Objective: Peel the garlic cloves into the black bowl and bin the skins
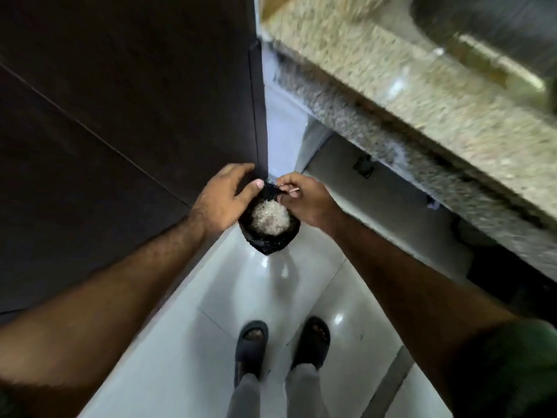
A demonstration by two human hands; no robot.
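Two hands, left hand [224, 196] spread loose, right hand [304, 197] pinching one skin [291, 190], one black bin bag [268, 236]

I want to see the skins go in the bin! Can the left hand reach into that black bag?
Probably yes. The left hand hovers at the rim of the black plastic bin bag, whose mouth gapes open over pale skins.

Dark cabinet door [126, 95] left of the grip, speckled granite counter [422, 116] upper right, dark slippers [283, 342] on glossy white floor tiles [187, 342] below
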